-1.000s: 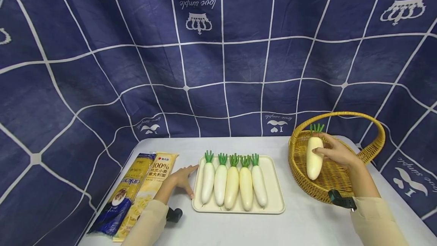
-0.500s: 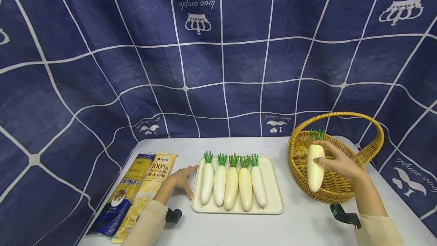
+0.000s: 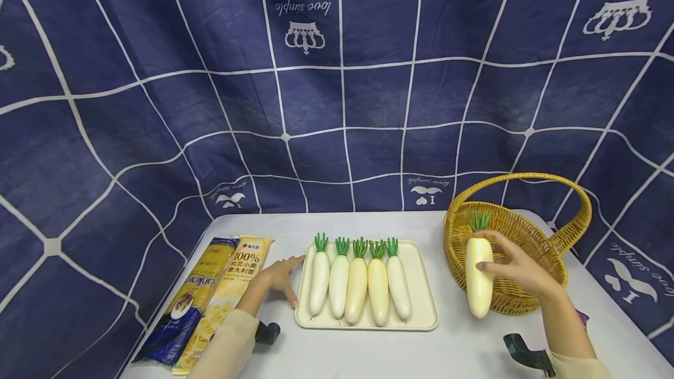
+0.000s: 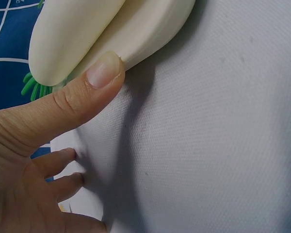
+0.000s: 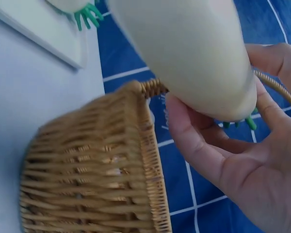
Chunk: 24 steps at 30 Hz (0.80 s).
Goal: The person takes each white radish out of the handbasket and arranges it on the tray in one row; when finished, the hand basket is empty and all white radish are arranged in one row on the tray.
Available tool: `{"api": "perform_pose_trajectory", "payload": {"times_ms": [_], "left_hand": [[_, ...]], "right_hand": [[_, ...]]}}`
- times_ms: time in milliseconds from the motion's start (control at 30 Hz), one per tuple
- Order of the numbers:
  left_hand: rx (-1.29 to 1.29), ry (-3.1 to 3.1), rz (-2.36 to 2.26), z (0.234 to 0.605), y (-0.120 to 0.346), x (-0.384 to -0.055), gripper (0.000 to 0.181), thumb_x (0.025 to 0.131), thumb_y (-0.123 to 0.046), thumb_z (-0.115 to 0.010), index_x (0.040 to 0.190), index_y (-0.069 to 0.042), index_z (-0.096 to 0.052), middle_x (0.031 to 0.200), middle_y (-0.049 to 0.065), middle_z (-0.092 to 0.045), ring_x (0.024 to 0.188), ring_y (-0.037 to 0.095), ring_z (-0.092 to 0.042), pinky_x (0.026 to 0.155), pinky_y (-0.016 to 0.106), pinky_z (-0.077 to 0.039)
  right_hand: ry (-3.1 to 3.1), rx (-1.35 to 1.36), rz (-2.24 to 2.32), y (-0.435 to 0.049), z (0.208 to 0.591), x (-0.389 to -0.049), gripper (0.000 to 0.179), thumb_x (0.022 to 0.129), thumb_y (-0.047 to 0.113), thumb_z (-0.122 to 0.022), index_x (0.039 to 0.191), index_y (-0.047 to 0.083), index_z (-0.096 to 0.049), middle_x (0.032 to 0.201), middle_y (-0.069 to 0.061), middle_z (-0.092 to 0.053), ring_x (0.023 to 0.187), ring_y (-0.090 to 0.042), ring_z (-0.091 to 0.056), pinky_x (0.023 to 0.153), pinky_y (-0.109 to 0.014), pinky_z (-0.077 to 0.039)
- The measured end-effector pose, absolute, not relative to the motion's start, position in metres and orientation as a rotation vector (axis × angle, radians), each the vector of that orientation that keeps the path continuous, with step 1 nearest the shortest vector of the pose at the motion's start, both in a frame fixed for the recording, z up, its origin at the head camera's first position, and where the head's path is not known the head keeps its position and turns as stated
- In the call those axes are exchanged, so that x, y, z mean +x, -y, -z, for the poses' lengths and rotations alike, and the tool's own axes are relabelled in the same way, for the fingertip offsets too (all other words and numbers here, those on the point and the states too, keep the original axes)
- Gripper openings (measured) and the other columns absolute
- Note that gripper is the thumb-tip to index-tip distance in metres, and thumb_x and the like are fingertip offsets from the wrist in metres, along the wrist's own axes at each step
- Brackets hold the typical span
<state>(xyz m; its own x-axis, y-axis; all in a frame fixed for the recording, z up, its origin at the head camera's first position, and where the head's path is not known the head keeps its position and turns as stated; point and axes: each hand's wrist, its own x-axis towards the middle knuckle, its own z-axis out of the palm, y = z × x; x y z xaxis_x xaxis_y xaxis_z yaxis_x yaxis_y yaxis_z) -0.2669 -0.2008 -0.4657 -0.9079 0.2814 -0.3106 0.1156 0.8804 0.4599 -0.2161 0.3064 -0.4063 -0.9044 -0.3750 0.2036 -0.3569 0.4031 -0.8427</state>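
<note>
held white radish with green top (image 3: 479,276): smooth, slightly glossy, plastic-looking
golden wicker basket (image 3: 526,233): woven cane, rough
cream rectangular tray (image 3: 423,300): matt, smooth plastic
yellow pasta packets (image 3: 210,297): glossy film
white tabletop (image 3: 463,350): matt, fine-woven cloth
navy grid backdrop (image 3: 337,92): matt cloth

A white toy radish (image 3: 479,276) with green leaf stubs, held nearly upright, tip down, just outside the front-left rim of the wicker basket (image 3: 532,300).

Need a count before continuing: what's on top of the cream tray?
Five white radishes lie side by side on the tray, green tops away from the camera. The tray surface beneath them is covered.
</note>
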Motion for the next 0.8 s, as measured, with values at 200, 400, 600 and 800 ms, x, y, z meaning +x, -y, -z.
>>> {"api": "perform_pose_trajectory", "payload": {"times_ms": [200,400,600,800], "left_hand": [[0.300,-2.687,-0.625,0.468,0.203,-0.267,0.114,0.046,-0.017,-0.093,0.144,-0.007,-0.036,0.145,0.029,-0.033,0.132,0.053,-0.025,0.110,0.062,-0.021],[0.321,-2.688,-0.627,0.467,0.203,-0.266,0.114,0.046,-0.017,-0.093,0.144,-0.007,-0.036,0.145,0.029,-0.034,0.132,0.053,-0.025,0.109,0.062,-0.021],[0.326,-2.687,-0.624,0.467,0.202,-0.266,0.113,0.046,-0.017,-0.093,0.144,-0.006,-0.037,0.144,0.029,-0.034,0.132,0.053,-0.026,0.109,0.062,-0.021],[0.291,-2.684,-0.623,0.469,0.202,-0.266,0.114,0.046,-0.018,-0.093,0.144,-0.008,-0.036,0.145,0.028,-0.033,0.133,0.052,-0.025,0.110,0.062,-0.021]], "right_hand": [[-2.392,-0.750,1.660,-0.291,0.412,-0.212,0.054,0.083,-0.003,-0.061,0.131,0.001,-0.035,0.117,-0.012,-0.045,0.090,-0.019,-0.065,0.069,-0.036,-0.056],[-2.399,-0.804,1.621,-0.274,0.419,-0.212,0.054,0.083,0.000,-0.064,0.131,0.000,-0.038,0.122,0.006,-0.047,0.100,-0.014,-0.058,0.072,-0.034,-0.055],[-2.310,-0.850,1.630,-0.262,0.426,-0.217,0.053,0.085,-0.001,-0.062,0.131,-0.003,-0.036,0.122,-0.008,-0.046,0.097,-0.026,-0.061,0.073,-0.036,-0.056],[-2.330,-0.812,1.620,-0.252,0.435,-0.229,0.055,0.085,0.002,-0.063,0.134,-0.002,-0.038,0.130,-0.030,-0.041,0.106,-0.025,-0.056,0.079,-0.033,-0.053]]}}
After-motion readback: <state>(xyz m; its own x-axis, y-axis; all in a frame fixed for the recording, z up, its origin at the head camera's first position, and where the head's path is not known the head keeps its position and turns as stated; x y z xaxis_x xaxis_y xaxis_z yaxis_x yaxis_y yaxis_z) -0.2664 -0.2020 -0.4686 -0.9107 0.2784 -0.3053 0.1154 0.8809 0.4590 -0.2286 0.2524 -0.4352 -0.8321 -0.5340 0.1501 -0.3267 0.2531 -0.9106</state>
